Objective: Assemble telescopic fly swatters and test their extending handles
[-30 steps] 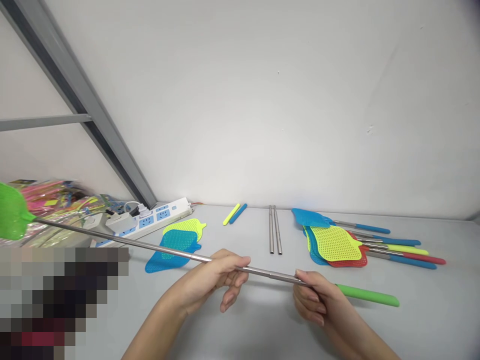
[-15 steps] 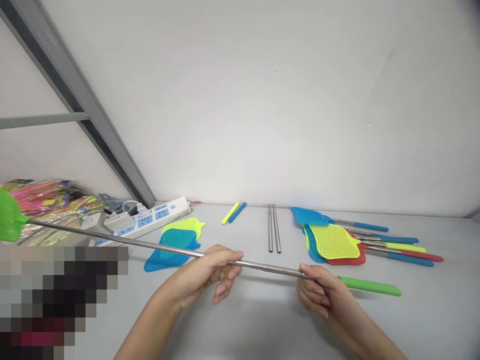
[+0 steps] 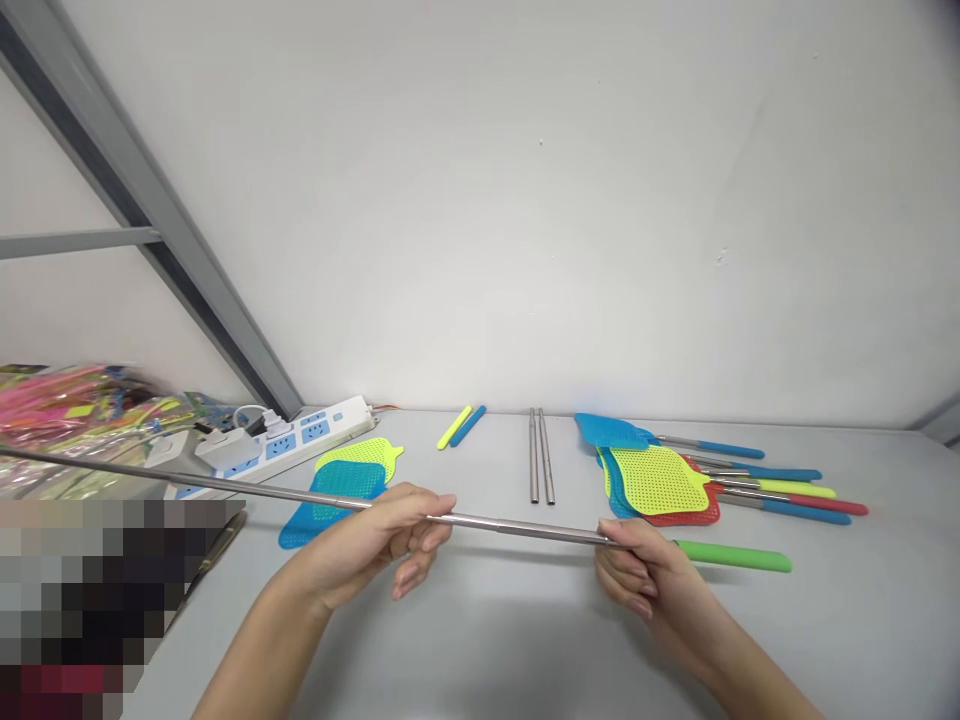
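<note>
Metal rod (image 3: 555,533) with a green handle (image 3: 735,556) is stretching above the grey table (image 3: 465,650), the right hand (image 3: 637,565) gripping it beside the handle, the left hand (image 3: 386,535) loosely clasping it farther along, apparently steadying its length.

the long rod (image 3: 547,531) is silvery grey, its grip (image 3: 735,556) plain green. small holes pattern the loose yellow head (image 3: 360,454), the loose blue head (image 3: 341,490) and the stacked yellow head (image 3: 664,480). the steel tubes (image 3: 534,462) are silver, the tabletop (image 3: 487,640) plain grey, the wall (image 3: 480,200) off-white, the frame post (image 3: 187,240) grey, the power strip (image 3: 340,424) white with blue panels.
</note>
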